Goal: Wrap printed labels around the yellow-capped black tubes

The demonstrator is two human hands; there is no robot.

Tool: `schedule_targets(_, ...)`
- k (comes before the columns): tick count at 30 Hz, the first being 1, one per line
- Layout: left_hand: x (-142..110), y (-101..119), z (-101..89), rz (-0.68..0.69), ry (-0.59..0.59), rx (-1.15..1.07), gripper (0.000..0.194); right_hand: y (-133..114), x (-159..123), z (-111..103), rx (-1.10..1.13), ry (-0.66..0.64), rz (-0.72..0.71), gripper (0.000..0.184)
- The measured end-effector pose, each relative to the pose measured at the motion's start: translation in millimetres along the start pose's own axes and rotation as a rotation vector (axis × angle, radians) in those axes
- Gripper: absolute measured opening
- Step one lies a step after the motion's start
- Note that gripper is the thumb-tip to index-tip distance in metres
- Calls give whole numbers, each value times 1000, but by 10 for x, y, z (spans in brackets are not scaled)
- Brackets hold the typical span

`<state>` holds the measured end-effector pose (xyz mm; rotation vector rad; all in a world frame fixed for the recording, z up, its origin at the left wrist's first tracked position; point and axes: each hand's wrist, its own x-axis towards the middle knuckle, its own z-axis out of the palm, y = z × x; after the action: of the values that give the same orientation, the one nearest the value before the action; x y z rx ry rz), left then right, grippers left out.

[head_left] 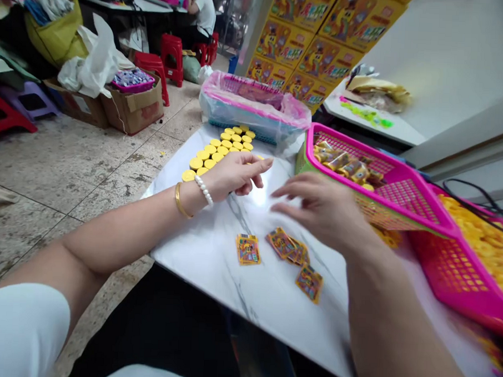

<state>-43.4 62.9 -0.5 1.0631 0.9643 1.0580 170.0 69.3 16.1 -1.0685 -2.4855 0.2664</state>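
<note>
My left hand (234, 178) hovers over the marbled white table, beside rows of round yellow-topped pieces (217, 156). Its forefinger is stretched out, the other fingers bend loosely, and nothing shows in it. My right hand (323, 209), a little blurred, is above the table in front of the pink and green basket (404, 209), thumb and fingers apart and holding nothing visible. Below the hands lie small printed packets: one neat pile (247, 249), a fanned group (288, 247) and another packet (309, 283) nearer to me.
Wrapped pieces (348, 165) fill part of the basket. Behind the yellow rows stands a plastic-lined pink and blue basket (258, 119). Stacked yellow printed boxes (299, 46) rise beyond it. At right, a pink basket (452, 269) adjoins many yellow pieces (478, 237). A person (203, 14) sits far back.
</note>
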Motion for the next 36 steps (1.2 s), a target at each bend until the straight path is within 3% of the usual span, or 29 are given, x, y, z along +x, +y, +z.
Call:
schedule_targets(2, 12, -3, -16, 38, 3, 25, 36, -201, 2, 163, 152, -413, -53, 9)
schedule_targets(3, 17, -3, -22, 45, -1, 37, 34, -274, 11, 240, 186, -536, -46, 14)
schedule_targets(5, 22, -4, -31, 51, -18, 62, 29, -341, 33, 354, 193, -619, -27, 16)
schedule_targets(9, 14, 10, -23, 55, -49, 102, 24, -253, 50, 388, 276, -604, -48, 11)
schedule_targets(13, -20, 45, 4, 19, -42, 234, 29, -92, 46, 297, 515, -544, 125, 16)
schedule_targets(19, -54, -1, 76, -69, -131, 489, 21, 40, 89, 242, 841, -185, 330, 33)
schedule_targets(22, -63, -16, 98, -57, -75, 496, 23, 82, 103, 197, 921, -115, 401, 43)
schedule_targets(24, -80, -5, 105, -65, -44, 496, 25, 113, 102, 154, 934, -162, 438, 43)
schedule_targets(29, -132, -4, 134, -129, -98, 580, 28, 163, 98, 107, 880, -404, 474, 32)
schedule_targets(36, -101, -30, 109, -52, 39, 532, 24, 127, 102, 153, 819, -400, 467, 39)
